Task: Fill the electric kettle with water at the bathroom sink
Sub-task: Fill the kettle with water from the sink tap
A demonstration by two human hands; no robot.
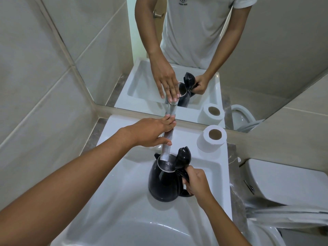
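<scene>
Small dark print under a round logo on the white shirt (200, 23) seen in the mirror (266, 59), far centre, cut off by the top edge, too small and blurred to read, no other text legible

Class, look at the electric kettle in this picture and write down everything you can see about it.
The electric kettle is glossy black, seemingly plastic, with a metal-looking rim and interior. Its hinged lid stands open, tipped back toward the handle. It is upright in the white sink, its mouth directly under the metal faucet spout. The right hand grips its handle; the left hand rests on the faucet, not the kettle. Water seems to be inside, though the level is unclear.
</scene>
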